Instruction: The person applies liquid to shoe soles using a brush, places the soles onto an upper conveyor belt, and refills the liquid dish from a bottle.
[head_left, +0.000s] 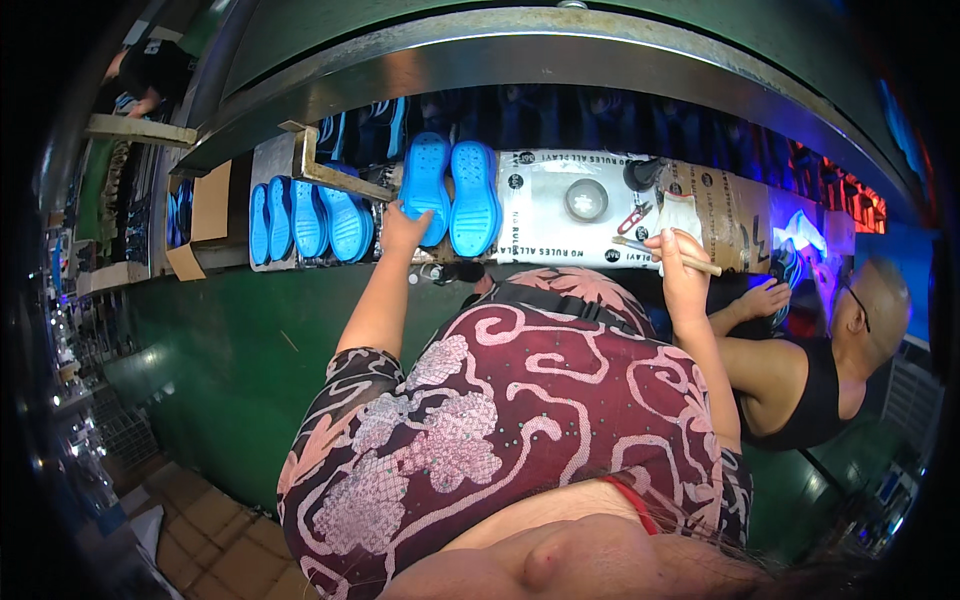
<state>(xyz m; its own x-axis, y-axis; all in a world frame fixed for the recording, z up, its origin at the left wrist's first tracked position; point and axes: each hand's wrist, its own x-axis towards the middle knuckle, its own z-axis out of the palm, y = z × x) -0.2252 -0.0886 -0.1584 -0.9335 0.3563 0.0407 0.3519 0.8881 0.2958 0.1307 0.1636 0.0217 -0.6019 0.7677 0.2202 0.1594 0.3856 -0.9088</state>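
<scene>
My left hand (pixel 405 230) grips the heel end of a blue shoe sole (pixel 427 180), thumb on its upper face and the other fingers mostly hidden. A matching blue sole (pixel 473 200) lies just right of it. In my right hand (pixel 684 268) is a slim brush (pixel 705 264), its bristle end pointing left over the white printed sheet (pixel 540 225) on the bench. A small round dish (pixel 586 201) sits on that sheet between my hands. Red-handled snips (pixel 634 218) lie beyond the brush, near a dark cup (pixel 641 175).
More blue soles (pixel 308 220) stand in a row at the left, below a metal bracket (pixel 345 180). Dark shoes line a rack behind the bench, under a long metal rail (pixel 560 60). A co-worker (pixel 800 385) sits close on my right. An open cardboard box (pixel 212 205) is far left.
</scene>
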